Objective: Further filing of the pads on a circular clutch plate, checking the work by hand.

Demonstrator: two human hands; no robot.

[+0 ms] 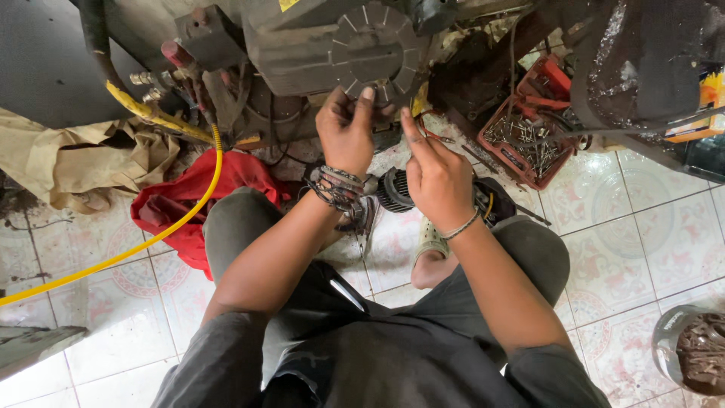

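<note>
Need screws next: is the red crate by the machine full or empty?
Partly full. The red crate holds a loose heap of metal screws or nails across its bottom; its walls rise above them.

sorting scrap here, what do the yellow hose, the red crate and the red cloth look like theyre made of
Yellow hose: looks like rubber or flexible plastic, smooth with a slight sheen, and it bends in a long curve. Red crate: seems moulded plastic, matt and grimy, with ribbed walls; it holds shiny metal pieces. Red cloth: soft woven fabric, dull, crumpled into folds on the floor tiles.
</note>
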